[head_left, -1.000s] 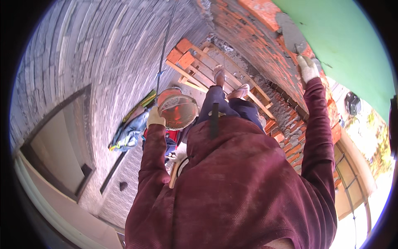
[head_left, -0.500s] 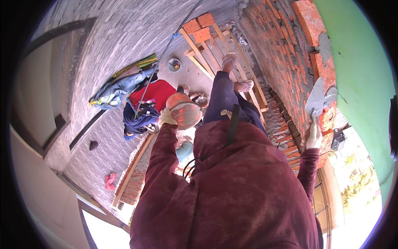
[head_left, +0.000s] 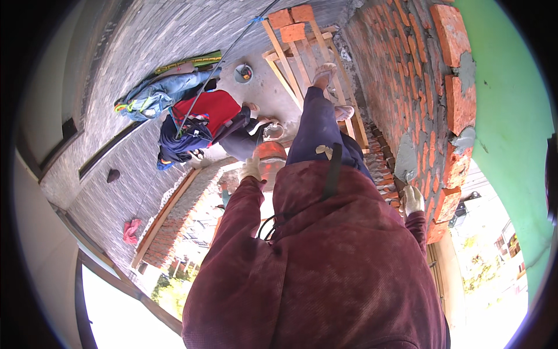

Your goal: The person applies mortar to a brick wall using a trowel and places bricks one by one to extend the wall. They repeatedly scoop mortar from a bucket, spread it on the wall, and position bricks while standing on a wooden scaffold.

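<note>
My left hand, in a pale glove, is closed on the side of a worn orange-red bucket in front of my waist. Part of the bucket is hidden behind my jacket, and its inside barely shows. In my right hand, also gloved, is a trowel; its grey, mortar-coated blade points away from me, beside the face of the brick wall. The trowel's handle is covered by my fingers. Grey mortar lies between the orange bricks along the wall's top.
My feet stand on a wooden plank platform with loose bricks at its far end. A person in a red and dark top bends below on the left. Clothes hang by the grey wall, and a cable crosses overhead. A green wall rises at right.
My right hand has brought the trowel from the wall's top down and left, beside its face. My left hand has shifted the bucket right, closer to my body. The view has turned slightly.
</note>
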Available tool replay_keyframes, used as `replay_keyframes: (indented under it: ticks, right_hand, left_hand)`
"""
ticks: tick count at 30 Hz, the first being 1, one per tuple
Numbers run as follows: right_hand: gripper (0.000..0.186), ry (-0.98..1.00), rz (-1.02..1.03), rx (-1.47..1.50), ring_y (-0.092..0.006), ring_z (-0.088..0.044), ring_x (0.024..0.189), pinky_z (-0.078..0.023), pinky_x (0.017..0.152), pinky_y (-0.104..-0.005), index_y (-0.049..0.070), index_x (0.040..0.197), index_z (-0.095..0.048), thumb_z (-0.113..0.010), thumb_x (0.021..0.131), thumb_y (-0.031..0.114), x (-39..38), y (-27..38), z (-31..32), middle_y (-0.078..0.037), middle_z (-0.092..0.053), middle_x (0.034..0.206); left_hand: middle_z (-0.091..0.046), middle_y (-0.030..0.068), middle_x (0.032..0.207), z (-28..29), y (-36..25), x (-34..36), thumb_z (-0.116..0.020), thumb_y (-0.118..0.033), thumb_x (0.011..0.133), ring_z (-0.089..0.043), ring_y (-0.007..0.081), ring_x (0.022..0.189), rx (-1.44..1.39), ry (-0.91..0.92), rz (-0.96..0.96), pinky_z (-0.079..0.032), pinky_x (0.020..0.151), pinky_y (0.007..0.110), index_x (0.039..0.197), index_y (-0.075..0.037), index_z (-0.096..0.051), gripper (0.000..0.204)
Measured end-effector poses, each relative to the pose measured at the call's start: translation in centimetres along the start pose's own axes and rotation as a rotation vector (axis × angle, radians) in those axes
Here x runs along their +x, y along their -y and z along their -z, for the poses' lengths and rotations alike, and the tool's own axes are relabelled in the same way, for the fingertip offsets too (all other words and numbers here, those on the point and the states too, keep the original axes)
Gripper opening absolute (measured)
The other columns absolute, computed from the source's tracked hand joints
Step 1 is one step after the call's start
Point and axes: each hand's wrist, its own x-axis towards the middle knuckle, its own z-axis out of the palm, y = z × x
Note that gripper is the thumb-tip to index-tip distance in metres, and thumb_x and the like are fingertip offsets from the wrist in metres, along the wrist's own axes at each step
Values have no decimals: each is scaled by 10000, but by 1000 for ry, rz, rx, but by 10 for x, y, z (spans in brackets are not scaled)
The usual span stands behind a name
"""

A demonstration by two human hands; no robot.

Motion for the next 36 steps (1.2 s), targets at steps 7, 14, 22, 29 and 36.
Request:
replay_keyframes:
  ticks: [7, 14, 22, 29, 36]
  right_hand:
    - [373, 9, 78, -204, -175, -519, 456, -423, 410, -369, 53, 1087, -656, -592, 1026, 415, 25, -13, 13, -54, -566, 686]
    - [396, 28, 129, -254, -183, -525, 439, -449, 430, -371, 30, 1052, -669, -579, 1034, 416, 25, 0, 7, -61, -575, 669]
    - [375, 38, 151, -165, -151, -510, 450, -415, 422, -337, 13, 1084, -667, -591, 1047, 378, 0, 14, -12, -38, -576, 695]
    - [341, -97, -55, 75, -152, -613, 612, -502, 508, -348, 20, 1160, -662, -702, 982, 309, -51, -32, -70, -34, -603, 773]
    - [474, -235, -350, 515, -270, -702, 739, -601, 718, -389, 67, 1323, -636, -757, 881, 189, -71, -130, -240, -119, -711, 910]
  left_hand:
    - [-562, 135, 1450, -42, -11, -2, -1015, -303, 631, -626, 376, 1295, -72, -9, -26, -577, 1001, 511, 1594, -259, -347, 1174]
    - [-572, 122, 1404, -24, -15, -11, -1012, -295, 636, -627, 356, 1289, -31, -98, 54, -557, 1010, 512, 1505, -284, -407, 1058]
    - [-588, 96, 1444, -11, 14, 22, -774, -344, 901, -632, 287, 1234, 93, -45, 41, -495, 1054, 511, 1548, -172, -410, 761]
    - [-727, 86, 1208, 98, -22, 122, -677, -385, 979, -702, 241, 1021, 295, 2, -435, -543, 905, 439, 1324, -81, -633, 462]
    - [-766, 90, 925, 326, -188, 147, -710, -284, 1007, -676, 151, 822, -56, -127, -915, -545, 765, 346, 1104, 53, -745, 352]
